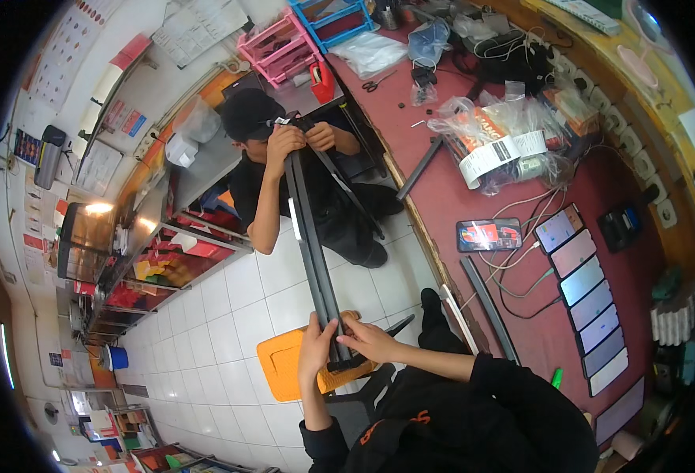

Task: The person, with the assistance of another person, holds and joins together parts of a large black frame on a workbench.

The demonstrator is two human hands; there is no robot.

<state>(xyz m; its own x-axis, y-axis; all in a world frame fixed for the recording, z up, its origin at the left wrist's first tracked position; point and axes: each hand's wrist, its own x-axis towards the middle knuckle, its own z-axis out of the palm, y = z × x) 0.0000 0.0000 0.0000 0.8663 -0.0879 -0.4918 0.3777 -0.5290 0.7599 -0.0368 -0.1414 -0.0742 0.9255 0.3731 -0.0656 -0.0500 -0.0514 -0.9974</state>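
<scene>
Your left hand (313, 347) and right hand (369, 340) had a closed grip on the long dark rail (316, 264), raised above the floor (229, 292) with its far end at a co-worker's hands (286, 140), the work seemingly underway, not finished.

Barcode label (491, 162) on bag (549, 130) — orange lettering (421, 416) on shirt (482, 418)

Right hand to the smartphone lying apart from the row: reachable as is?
Probably not without letting go: the right hand is on the long dark bar, though the smartphone lies screen-up, uncovered.
</scene>
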